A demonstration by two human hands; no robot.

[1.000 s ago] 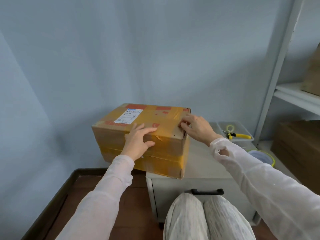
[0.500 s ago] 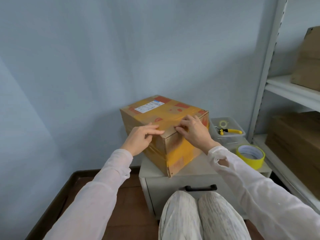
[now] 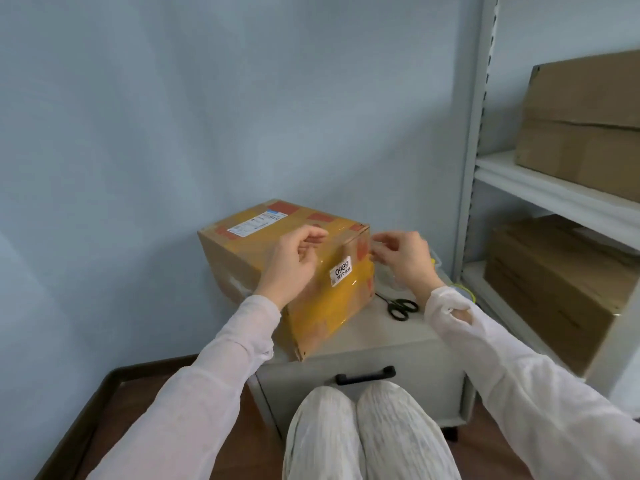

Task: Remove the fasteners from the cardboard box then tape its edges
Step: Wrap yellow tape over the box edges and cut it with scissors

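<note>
- Since half a second ago the cardboard box [image 3: 346,299] has been swung round on the desk [image 3: 381,337]. An end face with a white number label [image 3: 341,271] now looks toward the person, where a bare corner pointed before.
- Both hands have come off the top flap and now sit at the upper edge of that end face.
- The box sits on the left part of the desk, its lower near corner at the front edge. Its long axis seems to run away from the person toward the far left wall.
- The left hand [image 3: 291,265] is in front of the left part of the end face, fingers curled near the top edge. I cannot tell whether it grips anything.
- The right hand [image 3: 401,261] is just beside the box's upper right corner, thumb and forefinger brought together. Whether they pinch a fastener, tape or nothing is not clear.
- What the next move turns on: the upper right corner lies just left of the right hand's fingertips, so that hand looks the nearer one to work it. The left hand is placed to steady the box.
- Black scissors [image 3: 401,308] lie on the desk just right of the box, below the right hand and apart from it.
</note>
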